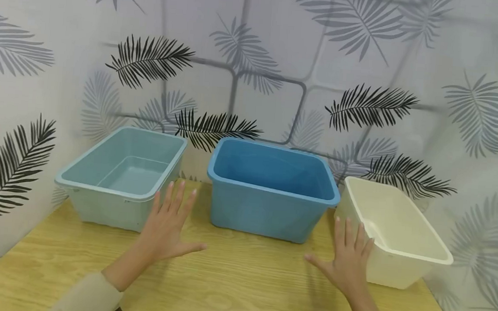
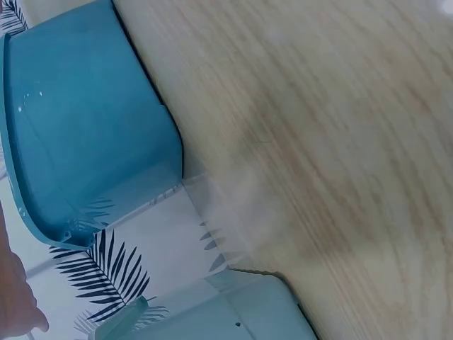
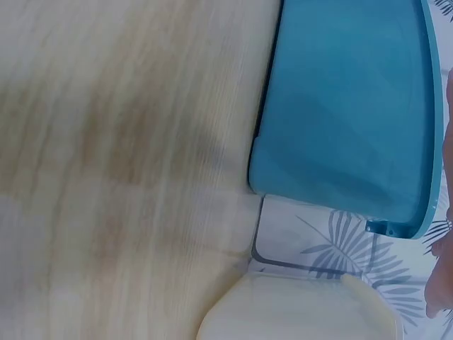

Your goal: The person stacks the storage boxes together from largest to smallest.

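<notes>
Both hands hover over the wooden table with fingers spread and nothing held. My left hand is in front of the right side of a pale grey-green plastic bin, overlapping its corner in the head view. My right hand is just left of a cream bin; whether it touches that bin I cannot tell. Between them, farther back, stands a blue bin. In the left wrist view only a bit of the left hand shows at the edge. Part of the right hand shows in the right wrist view.
The light wooden table bears the three bins in a row along its back. Behind them hangs a pale wall covering with a black and grey leaf print, which also runs along both sides.
</notes>
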The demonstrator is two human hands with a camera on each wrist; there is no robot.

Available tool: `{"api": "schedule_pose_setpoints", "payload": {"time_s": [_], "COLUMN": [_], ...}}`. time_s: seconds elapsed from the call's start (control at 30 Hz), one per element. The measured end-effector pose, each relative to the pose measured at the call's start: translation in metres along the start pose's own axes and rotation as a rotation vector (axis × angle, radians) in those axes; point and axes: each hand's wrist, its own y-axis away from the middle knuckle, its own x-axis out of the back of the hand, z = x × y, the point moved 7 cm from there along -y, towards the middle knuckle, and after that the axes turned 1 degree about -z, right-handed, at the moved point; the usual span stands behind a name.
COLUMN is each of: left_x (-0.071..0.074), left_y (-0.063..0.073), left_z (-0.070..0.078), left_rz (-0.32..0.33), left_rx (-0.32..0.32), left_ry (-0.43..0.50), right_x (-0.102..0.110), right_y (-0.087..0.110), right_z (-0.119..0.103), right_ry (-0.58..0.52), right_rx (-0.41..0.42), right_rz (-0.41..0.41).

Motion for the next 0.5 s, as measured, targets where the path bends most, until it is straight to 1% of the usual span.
{"api": "schedule_pose_setpoints", "payload": {"time_s": [0.07,0.17,0.27,0.37,0.5], "left_x": [0.000,0.000,0.000,-0.002,-0.004], "left_y": [-0.005,-0.012,-0.019,-0.025,-0.033], "left_z": [-0.001,-0.001,-0.003,-0.005,-0.007], "left_rz": [-0.003,-0.030,-0.081,-0.140,-0.182], "left_rx": [0.001,0.012,0.034,0.057,0.075], "left_ry": [0.006,0.016,0.030,0.055,0.099], "right_x": [0.000,0.001,0.001,0.001,0.000], "right_y": [-0.003,-0.008,-0.013,-0.019,-0.029], "right_z": [0.000,0.000,0.000,0.000,0.001], "right_ry": [0.001,-0.012,-0.036,-0.046,-0.039], "right_rx": [0.000,-0.006,-0.014,-0.010,-0.007], "right_rz": [0.002,-0.007,-0.014,0.000,-0.001]}}
